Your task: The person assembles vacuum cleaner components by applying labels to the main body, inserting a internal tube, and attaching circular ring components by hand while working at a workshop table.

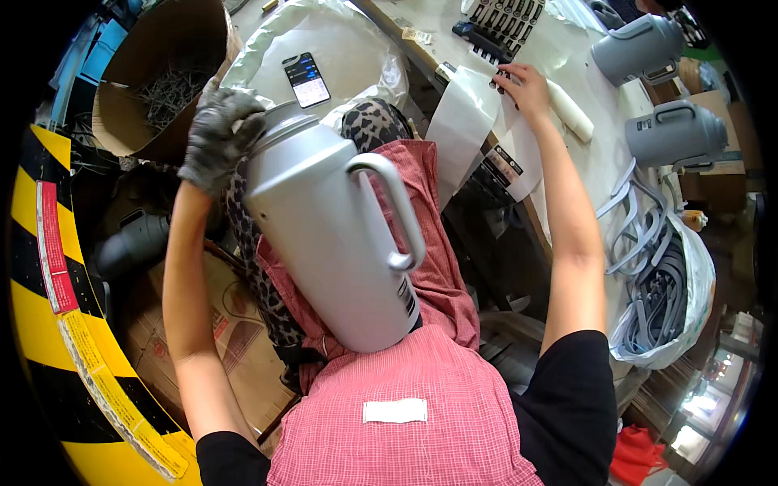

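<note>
A large grey jug (316, 235) with a side handle rests tilted on my lap, its neck pointing away to the left. My left hand (220, 136), in a dirty grey work glove, is closed around the rim of its neck. My bare right hand (527, 91) reaches over the table, fingertips pinched at a small dark label on a white label sheet (458, 125) that hangs over the table edge. The label is partly covered by my fingers. More printed labels (506, 24) lie just beyond this hand.
A phone (307, 80) lies on a plastic-covered surface ahead. At left stand a cardboard box (121, 113) of thin metal parts and a yellow-black striped barrier (40, 340). Two grey jugs (640, 50) and a bag (698, 271) of grey handles or straps are at right.
</note>
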Available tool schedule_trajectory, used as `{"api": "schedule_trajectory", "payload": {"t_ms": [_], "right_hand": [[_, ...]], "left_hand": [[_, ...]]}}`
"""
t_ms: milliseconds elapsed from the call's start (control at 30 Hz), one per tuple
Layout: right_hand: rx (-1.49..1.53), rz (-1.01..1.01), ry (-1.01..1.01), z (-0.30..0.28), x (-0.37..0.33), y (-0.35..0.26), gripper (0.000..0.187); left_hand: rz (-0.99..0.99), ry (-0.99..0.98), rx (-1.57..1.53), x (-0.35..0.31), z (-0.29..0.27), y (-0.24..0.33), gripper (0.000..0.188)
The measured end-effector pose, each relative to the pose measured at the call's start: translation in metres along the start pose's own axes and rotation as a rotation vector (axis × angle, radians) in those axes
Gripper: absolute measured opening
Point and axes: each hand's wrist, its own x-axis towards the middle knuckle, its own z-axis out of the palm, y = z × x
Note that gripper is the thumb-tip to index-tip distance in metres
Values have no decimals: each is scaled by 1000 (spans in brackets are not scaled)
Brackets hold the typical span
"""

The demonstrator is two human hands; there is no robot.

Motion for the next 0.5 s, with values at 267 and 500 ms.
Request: {"api": "schedule_trajectory", "payload": {"t_ms": [267, 500], "right_hand": [[476, 451, -325, -3, 33, -15, 33], [261, 406, -205, -7, 35, 9, 28]], "left_hand": [[-286, 79, -479, -20, 8, 24, 27], [-660, -273, 272, 51, 40, 40, 52]]}}
